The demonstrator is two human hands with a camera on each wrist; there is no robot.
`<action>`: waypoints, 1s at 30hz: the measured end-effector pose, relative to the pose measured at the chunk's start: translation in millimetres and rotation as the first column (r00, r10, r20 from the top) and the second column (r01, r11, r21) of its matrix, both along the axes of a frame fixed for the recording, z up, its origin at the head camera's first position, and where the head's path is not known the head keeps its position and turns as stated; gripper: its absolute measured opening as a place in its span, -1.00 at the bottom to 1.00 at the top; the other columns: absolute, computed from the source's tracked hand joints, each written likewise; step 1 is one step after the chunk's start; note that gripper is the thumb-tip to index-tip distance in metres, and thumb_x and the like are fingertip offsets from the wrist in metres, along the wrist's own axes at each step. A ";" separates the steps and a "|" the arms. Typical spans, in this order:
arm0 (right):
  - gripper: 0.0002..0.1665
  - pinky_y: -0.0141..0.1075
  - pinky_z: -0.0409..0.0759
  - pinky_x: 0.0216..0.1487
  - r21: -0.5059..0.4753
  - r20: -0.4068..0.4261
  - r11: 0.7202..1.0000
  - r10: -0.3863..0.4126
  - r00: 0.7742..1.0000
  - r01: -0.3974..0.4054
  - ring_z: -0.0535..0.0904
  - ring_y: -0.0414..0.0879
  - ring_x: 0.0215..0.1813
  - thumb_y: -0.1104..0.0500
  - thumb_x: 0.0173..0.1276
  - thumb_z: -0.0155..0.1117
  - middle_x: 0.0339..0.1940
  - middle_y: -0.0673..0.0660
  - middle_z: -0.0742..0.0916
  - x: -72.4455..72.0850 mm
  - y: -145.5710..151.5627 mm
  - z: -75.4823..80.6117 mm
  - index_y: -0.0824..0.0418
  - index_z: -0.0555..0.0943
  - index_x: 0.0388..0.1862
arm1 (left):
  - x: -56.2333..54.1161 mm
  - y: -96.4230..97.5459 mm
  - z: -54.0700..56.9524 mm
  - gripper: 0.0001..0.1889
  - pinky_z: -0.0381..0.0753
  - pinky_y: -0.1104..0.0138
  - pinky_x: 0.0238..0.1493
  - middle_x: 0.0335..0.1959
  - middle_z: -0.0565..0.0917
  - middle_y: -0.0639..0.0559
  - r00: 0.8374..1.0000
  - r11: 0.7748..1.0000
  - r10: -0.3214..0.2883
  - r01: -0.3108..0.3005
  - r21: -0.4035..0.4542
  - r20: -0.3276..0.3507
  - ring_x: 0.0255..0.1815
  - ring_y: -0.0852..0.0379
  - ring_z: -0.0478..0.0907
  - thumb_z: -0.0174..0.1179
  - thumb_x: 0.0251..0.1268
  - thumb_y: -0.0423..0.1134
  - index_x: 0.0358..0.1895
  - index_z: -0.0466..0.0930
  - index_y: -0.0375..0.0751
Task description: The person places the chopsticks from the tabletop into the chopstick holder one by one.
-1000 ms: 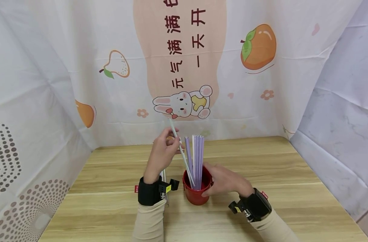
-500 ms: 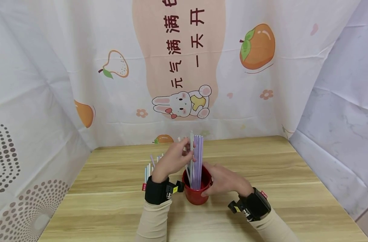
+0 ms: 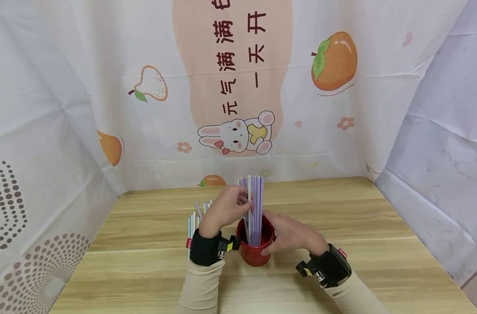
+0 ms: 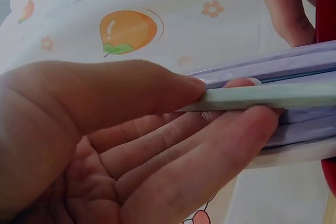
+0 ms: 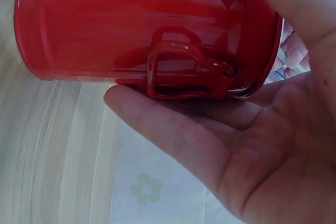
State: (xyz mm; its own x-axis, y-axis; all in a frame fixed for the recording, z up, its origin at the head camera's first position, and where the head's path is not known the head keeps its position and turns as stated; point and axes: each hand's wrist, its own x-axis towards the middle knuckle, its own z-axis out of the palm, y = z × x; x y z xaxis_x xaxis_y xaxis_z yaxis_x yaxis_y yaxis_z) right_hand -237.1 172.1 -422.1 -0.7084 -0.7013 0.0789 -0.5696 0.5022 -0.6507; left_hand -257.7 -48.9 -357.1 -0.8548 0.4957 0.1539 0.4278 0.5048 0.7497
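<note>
A small red bucket [image 3: 255, 257] stands upright on the table with several purple straws [image 3: 258, 205] and a few pale ones in it. My left hand [image 3: 227, 207] is at the upper left of this bundle. Its thumb and fingers pinch a pale green straw [image 4: 247, 97], whose lower end is down in the bucket. At the bucket's right side, my right hand [image 3: 291, 233] grips the wall between thumb and fingers. A looped red handle lug [image 5: 176, 72] shows close to its fingers in the right wrist view.
Several more straws, blue, white and purple [image 3: 192, 222], lie on the wooden table [image 3: 144, 261] left of the left hand, partly hidden by its wrist. A printed white cloth [image 3: 156, 131] hangs behind the table.
My left hand has moved right and down, bringing the pale green straw from a slant to nearly upright among the others, then lower. My right hand has stayed on the bucket.
</note>
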 end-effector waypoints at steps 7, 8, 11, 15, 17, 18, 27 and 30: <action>0.04 -0.18 0.74 0.12 -0.012 0.015 1.000 0.001 1.000 -0.001 0.74 -0.13 0.06 -0.01 0.07 0.68 0.08 0.07 0.79 0.0 0.2 -0.8 0.23 0.34 0.44 | 1.7 2.1 1.7 -0.91 0.77 0.31 -0.18 -0.22 0.80 -0.14 0.999 0.999 0.032 -0.033 -0.040 -0.013 -0.24 0.11 0.74 0.28 0.41 -0.37 -0.16 0.72 -0.32; 0.02 -0.19 0.74 0.12 -0.013 0.017 1.000 0.002 1.000 -0.001 0.74 -0.13 0.06 -0.01 0.07 0.68 0.08 0.07 0.79 -0.1 0.2 -0.7 0.23 0.35 0.43 | 2.5 1.6 2.7 -0.89 0.78 0.29 -0.16 -0.20 0.80 -0.14 0.999 0.998 0.042 -0.043 -0.046 -0.020 -0.22 0.09 0.74 0.28 0.40 -0.36 -0.13 0.72 -0.33; -0.01 -0.23 0.74 0.11 -0.012 0.015 1.000 0.001 1.000 -0.001 0.74 -0.14 0.06 -0.01 0.06 0.68 0.08 0.07 0.79 -0.2 0.1 -0.8 0.23 0.38 0.38 | 5.6 -0.1 6.5 -0.81 0.79 0.22 -0.07 -0.13 0.80 -0.16 0.996 0.995 0.087 -0.089 -0.043 -0.028 -0.14 0.03 0.76 0.27 0.41 -0.36 -0.01 0.72 -0.35; -0.03 -0.27 0.73 0.11 -0.009 0.007 1.000 -0.003 1.000 0.003 0.74 -0.15 0.06 -0.01 0.04 0.69 0.07 0.07 0.79 0.0 -0.2 -0.4 0.24 0.40 0.36 | 8.8 -4.9 11.4 -0.74 0.79 0.19 -0.03 -0.11 0.81 -0.17 0.984 0.987 0.158 -0.160 -0.008 -0.086 -0.14 0.02 0.76 0.26 0.42 -0.35 0.09 0.71 -0.36; -0.02 -0.27 0.73 0.11 -0.007 0.002 1.000 -0.005 1.000 0.005 0.74 -0.15 0.06 -0.01 0.04 0.69 0.07 0.07 0.79 0.3 -0.4 0.1 0.24 0.40 0.36 | 9.8 -8.9 13.2 -0.75 0.79 0.18 -0.05 -0.14 0.81 -0.17 0.970 0.980 0.199 -0.200 0.006 -0.138 -0.17 0.02 0.77 0.25 0.41 -0.36 0.07 0.73 -0.36; -0.02 -0.26 0.73 0.12 -0.008 0.003 1.000 -0.005 1.000 0.005 0.74 -0.14 0.06 -0.01 0.04 0.70 0.08 0.08 0.79 0.5 -0.4 0.3 0.24 0.40 0.36 | 10.0 -11.5 13.8 -0.75 0.79 0.17 -0.05 -0.14 0.82 -0.16 0.963 0.976 0.219 -0.219 0.013 -0.157 -0.18 0.02 0.77 0.25 0.41 -0.36 0.06 0.73 -0.35; -0.01 -0.20 0.73 0.15 -0.021 -0.008 1.000 0.006 1.000 -0.007 0.74 -0.11 0.11 0.02 0.05 0.69 0.12 0.08 0.79 0.7 -0.5 -0.9 0.19 0.38 0.39 | 2.4 -48.8 7.4 -0.72 0.77 0.08 0.02 -0.05 0.78 -0.21 0.937 0.947 0.319 -0.321 0.011 -0.140 -0.09 -0.10 0.77 0.24 0.40 -0.34 0.11 0.70 -0.33; 0.02 -0.22 0.72 0.17 -0.020 -0.007 1.000 0.004 1.000 -0.004 0.73 -0.10 0.13 0.02 0.05 0.68 0.15 0.09 0.78 0.3 0.0 -0.8 0.18 0.35 0.43 | -1.3 -64.0 1.6 -0.68 0.74 0.04 0.08 0.00 0.76 -0.24 0.933 0.937 0.346 -0.349 -0.014 -0.097 -0.02 -0.15 0.75 0.23 0.41 -0.34 0.17 0.66 -0.35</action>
State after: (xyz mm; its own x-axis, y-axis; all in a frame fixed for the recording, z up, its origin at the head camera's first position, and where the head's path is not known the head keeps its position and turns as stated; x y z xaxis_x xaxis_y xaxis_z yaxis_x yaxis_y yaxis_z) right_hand -236.8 172.1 -422.9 -0.7051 -0.7024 0.0975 -0.5759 0.4870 -0.6567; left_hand -259.0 -112.9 -355.5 -0.9572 0.1762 0.2296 0.2881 0.6559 0.6977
